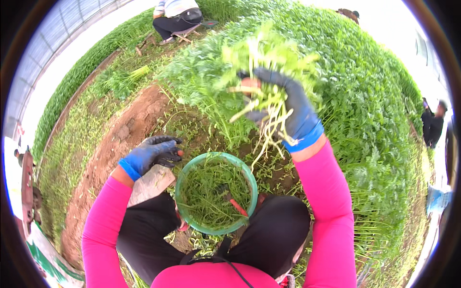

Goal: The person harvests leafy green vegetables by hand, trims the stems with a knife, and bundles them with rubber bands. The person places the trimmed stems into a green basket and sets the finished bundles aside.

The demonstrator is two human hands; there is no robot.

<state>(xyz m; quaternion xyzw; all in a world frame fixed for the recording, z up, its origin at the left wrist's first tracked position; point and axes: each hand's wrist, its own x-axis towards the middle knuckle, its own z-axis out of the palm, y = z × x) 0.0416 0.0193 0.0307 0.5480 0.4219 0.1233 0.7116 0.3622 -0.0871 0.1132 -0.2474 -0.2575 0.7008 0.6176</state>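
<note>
My right hand [284,100], in a blue and black glove, is closed around a bunch of leafy greens [273,57] with pale stems and stringy roots, raised over the crop. The bunch is blurred. To the left, my left hand [158,153], gloved alike, has bent fingers and holds nothing visible; a bare fingertip pokes out of the glove. Between my knees stands a green plastic basin [254,190] filled with loose green leaves and stems [209,194]. A red-handled tool [238,207] lies on them at the right side. Its far end is partly hidden.
Dense leafy crop [363,93] stands ahead and to the right. A bare soil ridge [122,133] runs on the left, with a cut bunch [126,81] beyond it. A pale flat board [153,183] lies beside my left knee. Another person [176,18] sits on a stool ahead.
</note>
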